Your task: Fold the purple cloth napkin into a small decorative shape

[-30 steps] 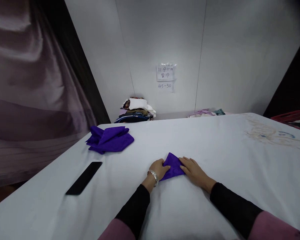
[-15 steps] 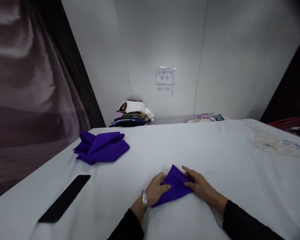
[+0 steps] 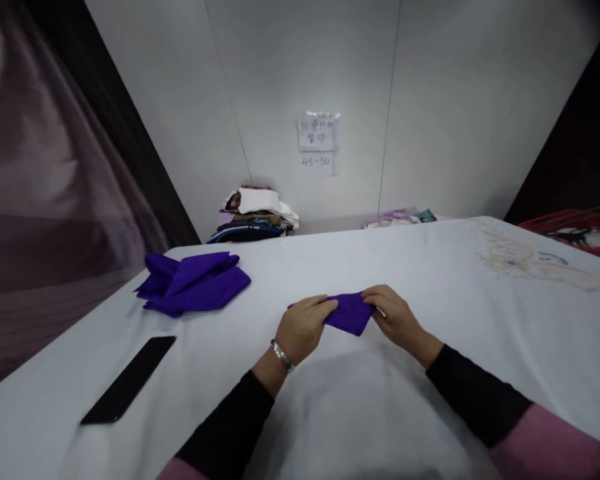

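Observation:
Between my two hands is a small folded purple napkin (image 3: 349, 315), with one corner pointing down toward me. My left hand (image 3: 304, 327), with a silver bracelet at the wrist, pinches its left part between thumb and fingers. At the napkin's right end my right hand (image 3: 393, 315) grips the edge, thumb below and fingers on top. The napkin appears raised over the white tablecloth (image 3: 380, 413). A second purple cloth (image 3: 195, 283) lies loosely crumpled at the far left of the table.
A flat black phone-like slab (image 3: 130, 380) lies on the left side of the table. Behind the table's far edge are a stack of folded clothes (image 3: 255, 217) and a smaller heap of cloth (image 3: 395, 219). A paper sign (image 3: 319, 143) hangs on the wall.
Both hands have moved away from me with the napkin, apparently lifting it. Its pointed corner, which faced away, now points toward me. The camera view has shifted slightly.

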`<state>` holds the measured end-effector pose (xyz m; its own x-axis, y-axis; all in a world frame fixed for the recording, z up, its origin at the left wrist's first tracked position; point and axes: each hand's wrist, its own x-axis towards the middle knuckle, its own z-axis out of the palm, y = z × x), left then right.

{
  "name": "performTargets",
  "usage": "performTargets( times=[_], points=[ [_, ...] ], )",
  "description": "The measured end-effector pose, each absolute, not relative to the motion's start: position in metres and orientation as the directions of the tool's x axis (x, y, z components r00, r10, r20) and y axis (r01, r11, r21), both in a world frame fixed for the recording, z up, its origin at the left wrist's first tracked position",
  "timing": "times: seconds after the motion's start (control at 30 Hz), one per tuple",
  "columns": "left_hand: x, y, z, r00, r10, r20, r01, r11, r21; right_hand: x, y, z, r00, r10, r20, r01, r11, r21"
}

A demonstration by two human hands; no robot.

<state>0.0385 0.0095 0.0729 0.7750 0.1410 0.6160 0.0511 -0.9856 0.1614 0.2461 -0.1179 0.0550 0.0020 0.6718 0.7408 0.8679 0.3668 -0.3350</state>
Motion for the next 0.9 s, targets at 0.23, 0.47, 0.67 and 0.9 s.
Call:
performTargets(
  times=[0.23,0.47,0.67,0.9],
  points=[
    [0.013,-0.019,0.006,0.935,-0.072,0.348,-0.094,-0.995,0.046,0.235,-0.156,0.017,-0.334,0.838,0.43,0.868,0.452,-0.207],
    [0.0,-0.031,0.011,0.986,0.017,0.166,-0.028,-0.964,0.264,0.241,-0.181,0.003,-0.235,0.814,0.531,0.832,0.451,-0.323],
    [0.004,-0.036,0.024,0.976,0.157,0.152,0.077,-0.898,0.433,0.242,-0.189,-0.006,-0.196,0.854,0.481,0.855,0.389,-0.343],
    [0.04,-0.06,0.03,0.957,0.248,0.152,0.177,-0.911,0.372,0.239,-0.189,0.0,-0.139,0.886,0.443,0.828,0.35,-0.439]
  ],
)
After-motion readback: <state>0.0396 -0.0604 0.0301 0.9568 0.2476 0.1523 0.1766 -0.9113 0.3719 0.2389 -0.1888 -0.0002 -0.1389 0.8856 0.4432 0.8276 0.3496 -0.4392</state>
